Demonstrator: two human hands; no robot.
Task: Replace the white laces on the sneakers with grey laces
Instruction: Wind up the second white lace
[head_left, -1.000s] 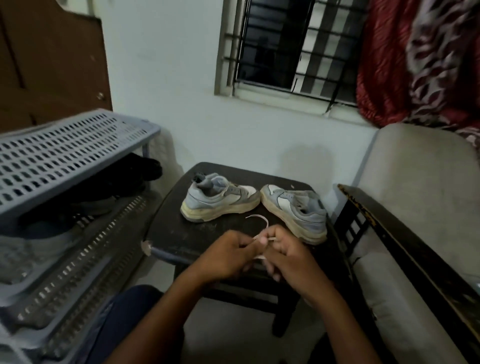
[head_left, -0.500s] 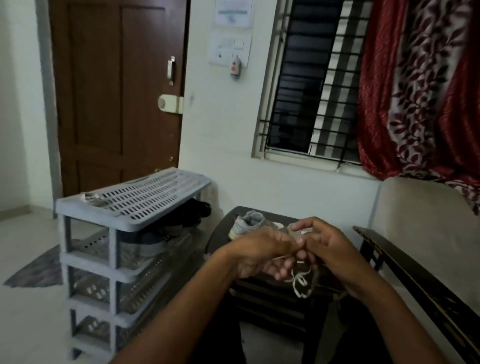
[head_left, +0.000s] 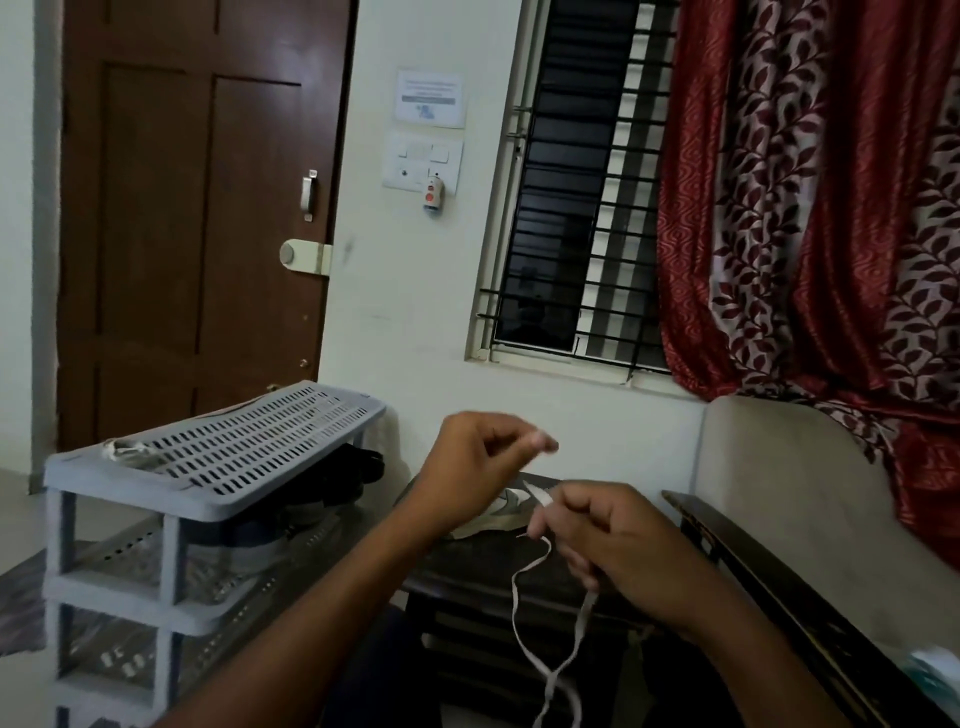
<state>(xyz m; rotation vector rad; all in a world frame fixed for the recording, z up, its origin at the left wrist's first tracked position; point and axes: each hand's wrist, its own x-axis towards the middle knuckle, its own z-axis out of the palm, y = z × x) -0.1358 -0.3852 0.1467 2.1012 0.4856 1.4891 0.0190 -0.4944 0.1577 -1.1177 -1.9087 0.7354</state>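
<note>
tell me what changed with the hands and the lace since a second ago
The hands parted: the left hand rose off the white lace and pinches nothing visible; the right hand holds it, its loop hanging lower. The view tilted up, hiding most of the sneakers. The shoe rack stayed put.

Shoe rack (head_left: 218, 457): grey moulded plastic, matt, top shelf perforated with slots. Door (head_left: 197, 208): dark brown wood, smooth with a slight sheen; metal handle (head_left: 308, 193) on it; window grille (head_left: 587, 208) of dark metal bars; curtain (head_left: 810, 208) of red cloth, glossy, with a leaf pattern. White lace (head_left: 540, 613): flat woven cloth, matt; sofa (head_left: 789, 493) in beige matt cloth with a dark polished wood armrest (head_left: 753, 561); side table (head_left: 467, 561) of dark glossy wood.
</note>
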